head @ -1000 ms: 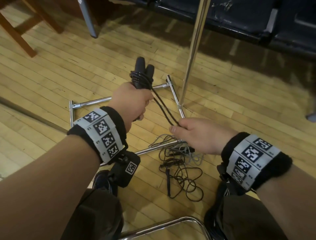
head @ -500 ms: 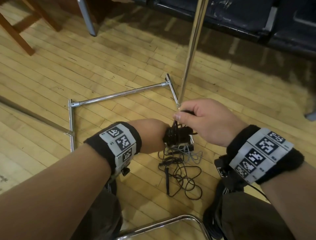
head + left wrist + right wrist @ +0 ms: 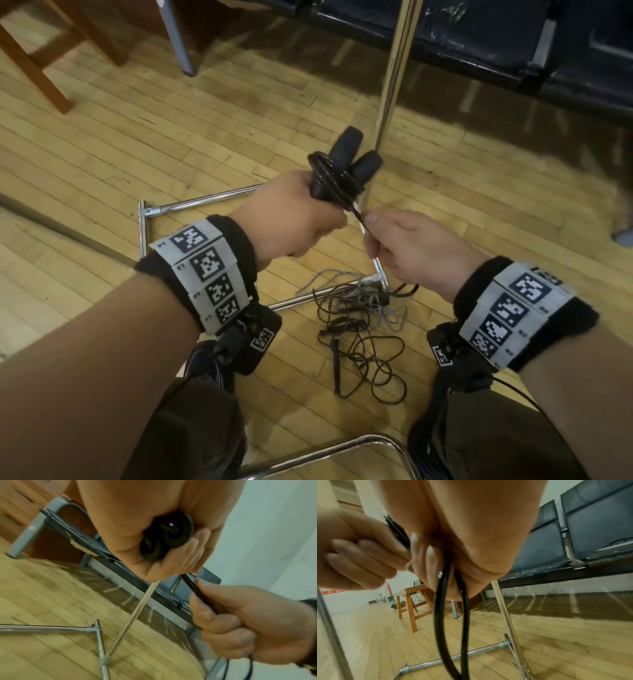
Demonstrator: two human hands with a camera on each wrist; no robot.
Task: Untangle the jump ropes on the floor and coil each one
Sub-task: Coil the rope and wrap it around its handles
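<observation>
My left hand [image 3: 291,212] grips the two black handles [image 3: 349,150] of a jump rope, held upright, with black cord [image 3: 329,171] wound around them. The handle ends [image 3: 171,534] show below my curled fingers in the left wrist view. My right hand [image 3: 411,246] pinches the doubled black cord [image 3: 197,588] just below the handles, and a loop [image 3: 450,601] hangs from my fist. On the floor lies a tangle of dark rope [image 3: 363,346] with a thin black handle [image 3: 336,363] and a grey rope [image 3: 342,284].
A chrome stand has base bars [image 3: 205,202] on the wooden floor and an upright pole [image 3: 390,78] just behind the handles. Dark bench seats [image 3: 513,41] run along the back. Wooden furniture legs [image 3: 30,65] stand at far left. A chrome tube [image 3: 325,452] curves near my knees.
My left hand has risen from low over the floor tangle, lifting the wound handles upright. My right hand has followed, sliding up the cord close to the handles.
</observation>
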